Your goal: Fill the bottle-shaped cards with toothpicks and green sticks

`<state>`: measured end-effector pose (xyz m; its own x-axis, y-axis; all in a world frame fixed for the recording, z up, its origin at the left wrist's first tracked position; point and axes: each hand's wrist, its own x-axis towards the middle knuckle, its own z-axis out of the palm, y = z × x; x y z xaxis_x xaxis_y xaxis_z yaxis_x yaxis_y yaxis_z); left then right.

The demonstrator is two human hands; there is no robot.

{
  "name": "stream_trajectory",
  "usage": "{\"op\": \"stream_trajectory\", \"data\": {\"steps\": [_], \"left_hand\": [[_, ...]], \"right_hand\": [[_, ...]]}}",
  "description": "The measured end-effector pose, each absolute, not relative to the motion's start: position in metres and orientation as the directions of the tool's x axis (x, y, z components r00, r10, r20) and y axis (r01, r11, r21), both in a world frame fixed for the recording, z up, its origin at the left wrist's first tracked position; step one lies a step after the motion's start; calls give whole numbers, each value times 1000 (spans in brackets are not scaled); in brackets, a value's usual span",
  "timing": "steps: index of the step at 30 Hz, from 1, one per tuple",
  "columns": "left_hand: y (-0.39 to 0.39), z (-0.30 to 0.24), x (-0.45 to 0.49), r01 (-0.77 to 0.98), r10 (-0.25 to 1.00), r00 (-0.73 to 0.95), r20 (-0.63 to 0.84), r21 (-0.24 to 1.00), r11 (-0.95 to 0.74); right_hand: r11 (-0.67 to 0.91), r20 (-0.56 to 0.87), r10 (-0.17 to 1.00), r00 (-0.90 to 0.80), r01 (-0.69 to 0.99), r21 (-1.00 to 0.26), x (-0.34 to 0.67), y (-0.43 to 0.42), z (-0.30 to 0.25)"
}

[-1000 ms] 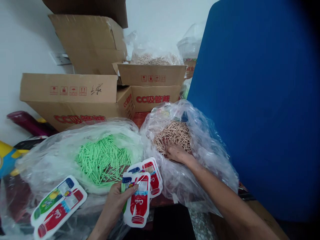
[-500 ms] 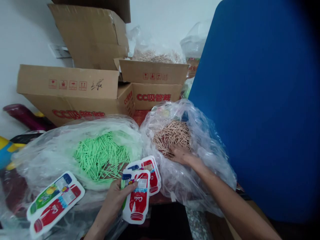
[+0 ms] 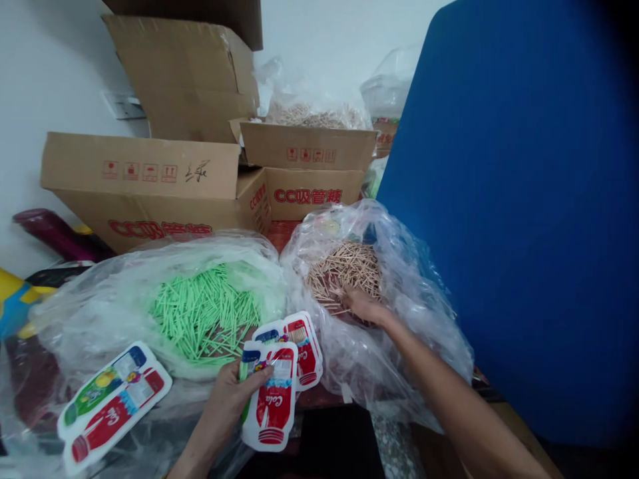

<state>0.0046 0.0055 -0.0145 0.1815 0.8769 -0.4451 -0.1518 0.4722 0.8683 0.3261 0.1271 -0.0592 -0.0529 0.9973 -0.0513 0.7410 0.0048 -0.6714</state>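
My left hand (image 3: 234,392) grips a bottle-shaped plastic pouch (image 3: 273,416) printed "Cola", thumb across its front. Behind that one lies a second Cola pouch (image 3: 308,352), overlapping it, with brown sticks showing through its window. In the open plastic bag on the right, my right hand (image 3: 363,306) reaches into a pile of thin brown candy sticks (image 3: 352,263). Its fingers are curled together at the near edge of the pile, and the fingertips are partly hidden among the sticks. A heap of green candy sticks (image 3: 200,313) fills the other open bag, left of centre.
Flat double pouches (image 3: 114,406) lie at the lower left. Cardboard boxes (image 3: 144,159) stand behind the bags, beside a dark purple bottle-like object (image 3: 60,233). A large blue panel (image 3: 514,219) borders the right side. Another bag of brown sticks (image 3: 314,114) rests at the back.
My right hand's fingers have gone from spread over the brown sticks to curled in among them. My left hand keeps its hold on the pouch, nearly unmoved.
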Motion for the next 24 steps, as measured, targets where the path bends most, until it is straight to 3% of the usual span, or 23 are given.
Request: {"op": "stream_trajectory", "data": {"steps": [6,12,18,24], "left_hand": [[4,-13,7,-158,879,200,-432,872,464],[4,-13,8,-157,884,205,-421,877,454],[2,-11,13,-159,885,216,-413,879,449],[2,-7,13,-147,886,208,-415,882,448]], "right_hand": [[11,40,997,66,391,-920,337,128,-73],[61,75,981,180,87,-994,318,109,-87],[78,83,985,152,37,-996,305,96,-84],[74,90,989,119,128,-989,303,96,-75]]}}
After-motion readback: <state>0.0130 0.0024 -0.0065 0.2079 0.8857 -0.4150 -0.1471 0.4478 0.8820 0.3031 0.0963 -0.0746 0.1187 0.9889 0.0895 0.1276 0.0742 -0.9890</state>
